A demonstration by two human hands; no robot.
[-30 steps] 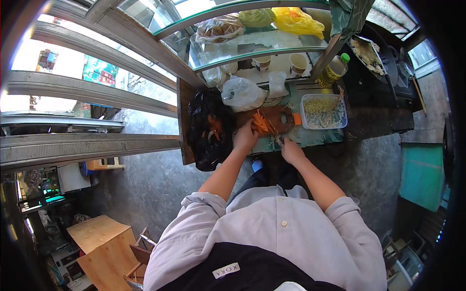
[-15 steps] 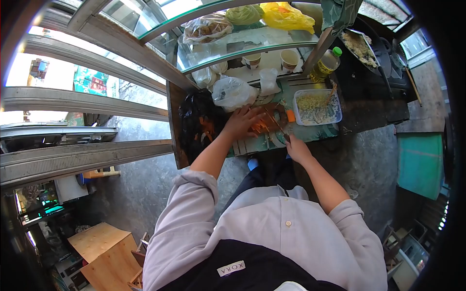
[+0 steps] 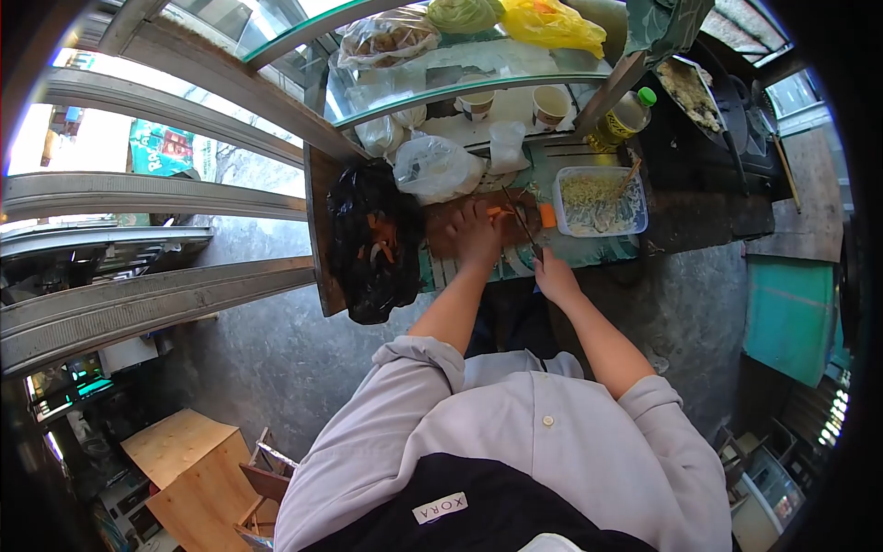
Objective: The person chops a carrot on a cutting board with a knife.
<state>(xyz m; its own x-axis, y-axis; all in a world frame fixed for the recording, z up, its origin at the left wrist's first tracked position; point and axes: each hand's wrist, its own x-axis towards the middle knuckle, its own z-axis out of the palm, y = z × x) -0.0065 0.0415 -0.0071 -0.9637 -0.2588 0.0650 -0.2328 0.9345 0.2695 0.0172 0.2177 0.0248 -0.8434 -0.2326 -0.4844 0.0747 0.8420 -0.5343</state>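
Observation:
My right hand [image 3: 555, 278] is closed round the handle of a knife [image 3: 522, 221], its blade pointing away over the brown cutting board [image 3: 443, 241]. My left hand [image 3: 476, 237] rests on the board with fingers curled onto a piece of carrot [image 3: 497, 211], just left of the blade. Another carrot chunk [image 3: 548, 215] lies right of the knife. Beside it stands a clear plastic container [image 3: 563, 230] of pale shredded food with a utensil in it. Left of the board sits a black plastic bag [image 3: 368, 285] with orange scraps on it.
Behind the board are a white plastic bag [image 3: 440, 169], a small clear bag [image 3: 507, 147] and two paper cups. A glass shelf [image 3: 441, 95] overhangs the back. An oil bottle [image 3: 622, 121] stands back right, near a pan of food [image 3: 690, 97] on the stove.
My left hand has moved right, from the carrot strips to the carrot piece near the blade. Those orange strips no longer show on the board. My right hand keeps the knife.

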